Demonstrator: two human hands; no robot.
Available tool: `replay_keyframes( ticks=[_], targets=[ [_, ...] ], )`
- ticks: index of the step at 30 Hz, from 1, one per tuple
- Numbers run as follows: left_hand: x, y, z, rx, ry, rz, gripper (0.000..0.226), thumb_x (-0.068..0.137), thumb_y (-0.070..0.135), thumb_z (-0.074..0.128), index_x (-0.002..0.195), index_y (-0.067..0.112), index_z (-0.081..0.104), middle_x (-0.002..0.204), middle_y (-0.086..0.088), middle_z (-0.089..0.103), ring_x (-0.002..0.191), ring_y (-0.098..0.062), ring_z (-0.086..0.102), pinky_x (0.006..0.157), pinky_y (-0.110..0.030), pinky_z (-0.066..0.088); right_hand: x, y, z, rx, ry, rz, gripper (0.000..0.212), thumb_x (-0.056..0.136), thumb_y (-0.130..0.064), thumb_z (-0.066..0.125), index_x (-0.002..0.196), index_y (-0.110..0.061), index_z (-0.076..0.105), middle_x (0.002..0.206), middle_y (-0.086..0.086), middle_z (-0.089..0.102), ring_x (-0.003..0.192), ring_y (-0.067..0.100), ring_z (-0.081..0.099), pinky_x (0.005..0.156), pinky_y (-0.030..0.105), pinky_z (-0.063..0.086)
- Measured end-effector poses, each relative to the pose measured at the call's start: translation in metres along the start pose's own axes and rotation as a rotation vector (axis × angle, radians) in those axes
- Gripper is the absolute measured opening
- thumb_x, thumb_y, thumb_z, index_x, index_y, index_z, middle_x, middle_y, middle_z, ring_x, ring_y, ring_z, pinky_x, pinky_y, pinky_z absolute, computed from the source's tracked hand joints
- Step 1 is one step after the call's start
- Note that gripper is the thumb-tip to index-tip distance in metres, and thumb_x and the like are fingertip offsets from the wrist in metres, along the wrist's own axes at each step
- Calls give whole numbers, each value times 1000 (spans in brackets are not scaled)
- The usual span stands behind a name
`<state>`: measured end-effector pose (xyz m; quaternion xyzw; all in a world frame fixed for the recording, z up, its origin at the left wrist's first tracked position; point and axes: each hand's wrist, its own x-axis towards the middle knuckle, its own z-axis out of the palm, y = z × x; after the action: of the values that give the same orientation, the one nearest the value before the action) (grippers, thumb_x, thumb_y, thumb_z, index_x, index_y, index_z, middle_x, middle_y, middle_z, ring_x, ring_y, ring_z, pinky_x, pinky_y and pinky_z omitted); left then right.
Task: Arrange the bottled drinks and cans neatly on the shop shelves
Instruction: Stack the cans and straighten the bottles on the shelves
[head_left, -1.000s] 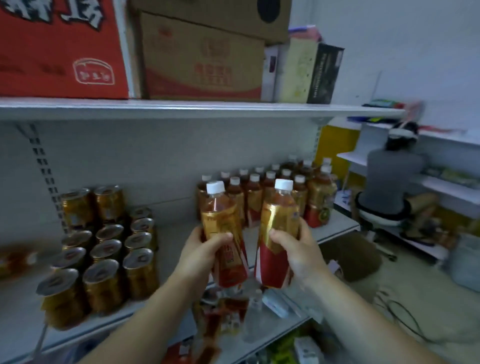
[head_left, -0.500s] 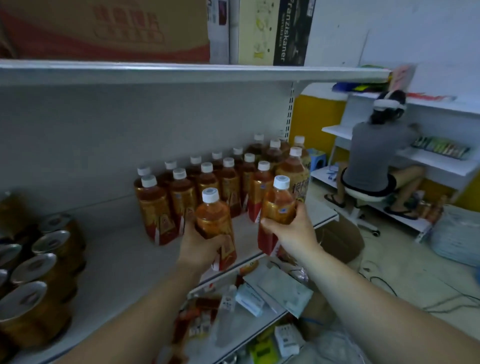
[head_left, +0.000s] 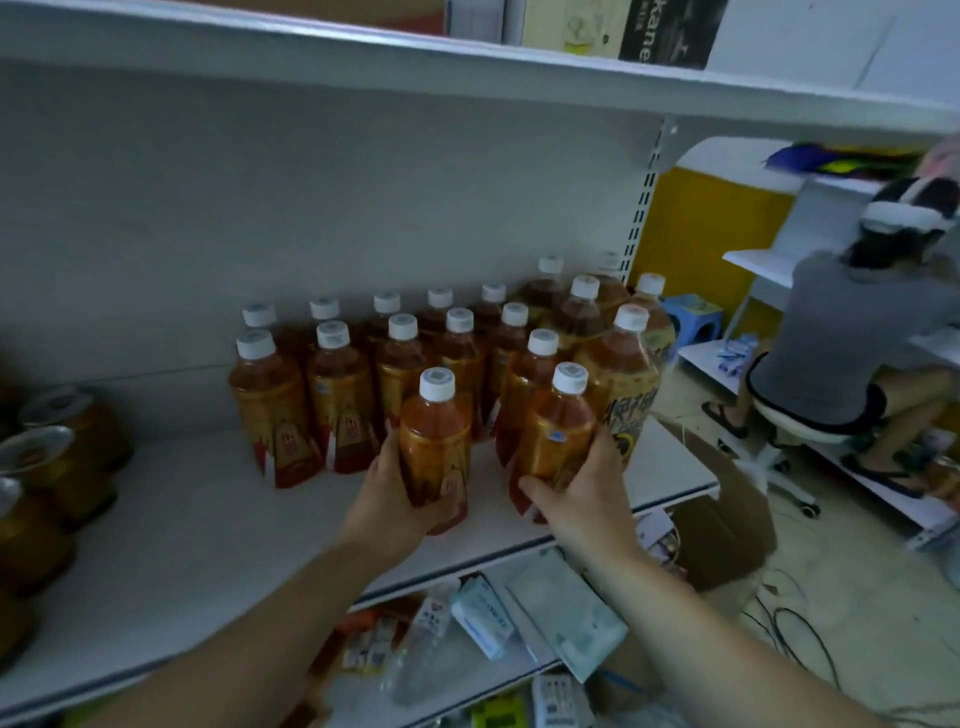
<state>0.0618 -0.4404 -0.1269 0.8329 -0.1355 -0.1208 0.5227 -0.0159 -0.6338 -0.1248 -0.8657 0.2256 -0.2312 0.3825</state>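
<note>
My left hand (head_left: 384, 499) grips an amber tea bottle (head_left: 434, 441) with a white cap and red-gold label, its base at the white shelf (head_left: 208, 530). My right hand (head_left: 582, 493) grips a second such bottle (head_left: 553, 436), just to the right. Both stand upright in front of several rows of the same bottles (head_left: 337, 395) at the back right of the shelf. Larger bottles (head_left: 621, 374) stand at the shelf's right end. Gold cans (head_left: 57, 457) fill the shelf's left edge.
An upper shelf (head_left: 467, 73) with cardboard boxes hangs overhead. The lower shelf (head_left: 498, 639) holds small packets and a clear bottle. A brown carton (head_left: 727, 530) sits on the floor to the right. A person in grey (head_left: 836, 338) sits on a stool farther right.
Both hands have carried their bottles forward and down onto the shelf, close in front of the standing rows. The view has moved closer and to the right.
</note>
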Motion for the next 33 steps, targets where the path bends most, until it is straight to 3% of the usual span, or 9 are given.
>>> replay_keyframes(
  ticks=[3,6,10,13,16,20,25,28,33],
  targets=[
    [2,0,9,13,57,-64,118,44,53,78,144,37,17,135,2,47,123,-20,49,101,-48,45,4,4,-2,31,-27,-47,98,68,-30,85,143,-11,25,131,10,42,121,29,46,100,41,43],
    [-3,12,20,-33,118,-52,102,64,25,84,144,30,21,130,2,51,119,-17,51,101,-43,45,5,5,-9,45,-86,-61,102,69,-33,84,146,-11,21,138,11,36,128,29,39,105,39,37],
    [-6,15,32,-72,159,-73,92,78,14,75,147,19,14,120,5,50,115,-17,51,96,-36,45,20,-9,-40,36,-31,-308,103,70,-38,82,149,-16,18,146,9,29,136,24,26,112,41,29],
    [-1,16,40,-93,159,-71,90,78,14,74,147,21,16,124,4,50,117,-16,49,100,-39,44,46,-32,-54,-189,-30,-530,101,72,-52,75,150,-19,20,150,8,28,139,26,22,114,42,21],
    [7,22,45,-37,145,-44,79,78,18,74,140,30,26,119,11,53,108,-4,51,96,-32,43,69,-38,-60,-496,-62,-687,91,73,-70,59,146,-25,29,146,3,35,140,29,23,116,46,10],
    [23,27,55,-62,107,-24,77,84,8,67,144,29,23,116,9,56,111,-11,52,90,-29,45,77,-30,-61,-511,-95,-706,81,76,-69,54,140,-26,30,138,-3,46,139,25,27,116,44,-7],
    [36,26,67,-113,173,4,63,89,2,58,138,28,28,112,11,54,109,-10,51,76,-12,43,76,-21,-53,-461,-71,-698,82,74,-70,48,136,-17,39,135,3,53,140,29,29,117,46,-1],
    [39,24,68,-101,195,-9,61,90,10,58,140,29,27,118,10,55,112,-11,51,88,-25,44,76,-19,-49,-442,-45,-700,82,71,-70,43,132,-15,42,129,7,57,137,32,35,116,51,7],
    [34,37,54,11,90,-104,94,80,29,70,148,37,6,136,2,49,125,-23,46,103,-45,42,75,-24,-54,-478,-103,-678,82,76,-73,45,138,-20,34,141,3,47,143,25,22,116,42,-9]
  ],
)
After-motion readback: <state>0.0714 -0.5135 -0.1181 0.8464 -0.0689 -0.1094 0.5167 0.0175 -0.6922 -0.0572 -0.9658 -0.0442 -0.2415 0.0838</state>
